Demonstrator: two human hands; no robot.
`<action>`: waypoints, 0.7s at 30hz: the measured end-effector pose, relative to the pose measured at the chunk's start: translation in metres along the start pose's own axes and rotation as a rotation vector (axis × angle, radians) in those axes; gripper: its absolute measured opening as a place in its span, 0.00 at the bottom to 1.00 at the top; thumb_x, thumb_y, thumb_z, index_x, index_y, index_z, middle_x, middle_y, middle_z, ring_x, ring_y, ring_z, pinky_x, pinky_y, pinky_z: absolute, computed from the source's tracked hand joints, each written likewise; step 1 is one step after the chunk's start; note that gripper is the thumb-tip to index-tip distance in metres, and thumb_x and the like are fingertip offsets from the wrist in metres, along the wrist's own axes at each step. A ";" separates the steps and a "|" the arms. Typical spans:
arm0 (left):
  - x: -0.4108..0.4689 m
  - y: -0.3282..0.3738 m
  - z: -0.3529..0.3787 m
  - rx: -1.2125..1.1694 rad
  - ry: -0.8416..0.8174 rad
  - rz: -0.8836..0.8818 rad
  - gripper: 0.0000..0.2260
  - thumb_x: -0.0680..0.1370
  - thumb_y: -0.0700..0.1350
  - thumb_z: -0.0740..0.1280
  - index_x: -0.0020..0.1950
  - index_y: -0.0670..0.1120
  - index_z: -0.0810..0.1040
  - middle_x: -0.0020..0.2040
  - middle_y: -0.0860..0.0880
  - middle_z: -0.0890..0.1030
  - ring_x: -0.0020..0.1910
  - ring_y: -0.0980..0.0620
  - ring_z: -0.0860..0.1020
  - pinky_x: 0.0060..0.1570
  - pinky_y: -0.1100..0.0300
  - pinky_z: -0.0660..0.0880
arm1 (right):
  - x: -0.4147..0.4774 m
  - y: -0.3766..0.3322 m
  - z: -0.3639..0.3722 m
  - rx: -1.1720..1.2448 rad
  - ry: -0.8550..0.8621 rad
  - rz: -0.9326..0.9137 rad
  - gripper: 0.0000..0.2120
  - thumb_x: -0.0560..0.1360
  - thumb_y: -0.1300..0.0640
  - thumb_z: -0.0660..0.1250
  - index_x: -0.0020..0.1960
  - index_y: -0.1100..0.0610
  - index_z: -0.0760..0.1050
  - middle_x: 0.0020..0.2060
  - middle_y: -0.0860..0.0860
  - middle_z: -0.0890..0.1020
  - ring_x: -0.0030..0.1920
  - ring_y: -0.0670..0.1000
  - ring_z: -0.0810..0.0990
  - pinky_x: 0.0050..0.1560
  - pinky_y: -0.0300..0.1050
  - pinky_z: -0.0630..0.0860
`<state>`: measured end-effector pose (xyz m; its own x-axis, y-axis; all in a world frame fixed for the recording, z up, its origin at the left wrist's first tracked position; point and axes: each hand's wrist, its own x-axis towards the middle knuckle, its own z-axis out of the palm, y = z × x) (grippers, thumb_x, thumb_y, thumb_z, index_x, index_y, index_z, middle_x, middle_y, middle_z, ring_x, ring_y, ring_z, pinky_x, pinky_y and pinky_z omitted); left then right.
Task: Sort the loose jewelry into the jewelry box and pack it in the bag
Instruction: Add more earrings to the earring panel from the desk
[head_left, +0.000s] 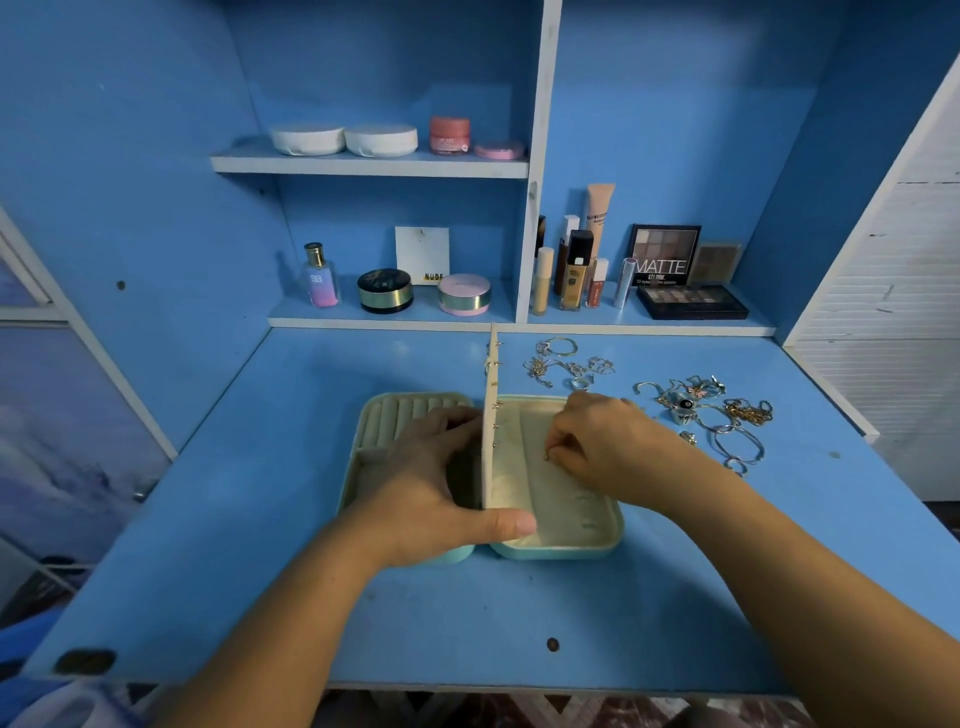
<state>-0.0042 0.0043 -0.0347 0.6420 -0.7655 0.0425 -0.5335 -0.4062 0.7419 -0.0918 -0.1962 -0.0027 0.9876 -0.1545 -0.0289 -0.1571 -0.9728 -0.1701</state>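
A mint jewelry box lies open on the blue desk, cream inside, with ring rolls in its left half. Its cream middle panel stands upright, with several small earrings along its edge. My left hand holds that panel from the left, thumb hooked over its near end. My right hand is over the right half and pinches a small gold earring close to the panel. Loose jewelry lies on the desk to the right: a far pile of chains and rings and a nearer pile. No bag is in view.
Low shelves at the back of the desk hold cosmetics: a perfume bottle, round compacts, foundation tubes and eyeshadow palettes. A higher shelf carries white compacts. The desk's front edge runs near my forearms.
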 end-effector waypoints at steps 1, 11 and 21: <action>0.000 0.001 -0.001 0.016 -0.006 -0.008 0.47 0.53 0.77 0.70 0.70 0.60 0.71 0.67 0.61 0.67 0.69 0.59 0.65 0.70 0.51 0.67 | -0.001 0.000 0.000 0.005 0.001 -0.001 0.09 0.78 0.50 0.60 0.51 0.52 0.77 0.50 0.47 0.74 0.50 0.50 0.74 0.60 0.47 0.68; -0.002 0.012 -0.001 0.125 -0.016 -0.009 0.55 0.50 0.78 0.65 0.76 0.58 0.64 0.65 0.65 0.62 0.70 0.61 0.59 0.72 0.60 0.56 | 0.001 -0.009 0.006 -0.043 0.086 0.061 0.11 0.78 0.50 0.59 0.52 0.53 0.79 0.50 0.49 0.76 0.50 0.52 0.75 0.59 0.49 0.67; -0.003 0.005 -0.001 0.011 0.018 -0.030 0.55 0.49 0.79 0.69 0.73 0.57 0.69 0.69 0.60 0.65 0.71 0.60 0.63 0.73 0.51 0.63 | 0.006 -0.021 0.009 -0.106 0.094 0.128 0.10 0.76 0.53 0.60 0.50 0.56 0.77 0.48 0.51 0.75 0.48 0.53 0.75 0.59 0.51 0.67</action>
<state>-0.0081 0.0048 -0.0304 0.6679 -0.7436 0.0322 -0.5193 -0.4345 0.7359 -0.0824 -0.1753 -0.0078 0.9562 -0.2886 0.0492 -0.2852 -0.9562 -0.0663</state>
